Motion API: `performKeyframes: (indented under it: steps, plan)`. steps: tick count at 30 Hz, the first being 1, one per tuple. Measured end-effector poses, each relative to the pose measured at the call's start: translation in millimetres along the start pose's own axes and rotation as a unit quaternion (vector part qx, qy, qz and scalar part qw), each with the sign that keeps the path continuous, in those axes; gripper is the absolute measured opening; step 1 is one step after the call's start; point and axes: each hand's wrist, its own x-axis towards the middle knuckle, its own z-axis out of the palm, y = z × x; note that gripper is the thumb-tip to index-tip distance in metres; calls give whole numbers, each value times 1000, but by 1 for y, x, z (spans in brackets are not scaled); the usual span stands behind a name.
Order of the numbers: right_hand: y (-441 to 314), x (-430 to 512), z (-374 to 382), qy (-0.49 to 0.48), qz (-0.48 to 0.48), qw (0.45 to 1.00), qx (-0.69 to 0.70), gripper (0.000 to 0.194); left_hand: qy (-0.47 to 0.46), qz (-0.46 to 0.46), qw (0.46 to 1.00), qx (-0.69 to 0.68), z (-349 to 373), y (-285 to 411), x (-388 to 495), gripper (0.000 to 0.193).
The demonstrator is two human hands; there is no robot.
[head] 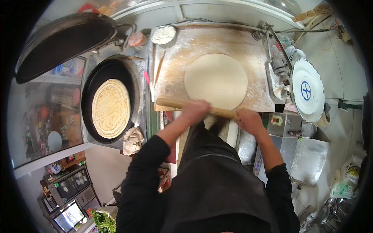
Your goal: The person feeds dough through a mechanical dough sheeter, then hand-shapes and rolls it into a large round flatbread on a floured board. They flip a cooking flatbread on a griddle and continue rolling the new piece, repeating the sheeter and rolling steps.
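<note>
A round sheet of rolled dough (216, 80) lies flat on the floured wooden board (259, 84). Across the board's near edge, just below the dough, runs a wooden rolling pin (223, 113). My left hand (196, 111), slightly blurred, is closed on the pin left of its middle. My right hand (249, 121) grips it near its right end; the palms are hidden from view. To the left, a browned flatbread (111, 108) lies in a round black pan (87, 100). A thin wooden stick (159, 68) rests at the board's left side.
The pan's raised lid (65, 48) stands at upper left. A bowl of flour (164, 35) sits on the board's far left corner. An enamel plate (307, 90) is at the right, by a metal scale-like stand. A crumpled cloth (133, 140) lies beside the pan.
</note>
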Motion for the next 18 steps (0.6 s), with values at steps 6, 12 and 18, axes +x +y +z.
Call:
performKeyframes:
  steps: [6, 12, 18]
  plan:
    - [68, 15, 1, 115, 38, 990, -78, 42, 89, -168, 982, 0, -16, -84, -41, 44]
    - [113, 73, 42, 169, 194, 951, -172, 54, 185, -303, 933, 53, 42, -85, 54, 61]
    - [162, 170, 33, 249, 268, 921, -133, 44, 258, -303, 915, 63, 46, -169, 142, 36]
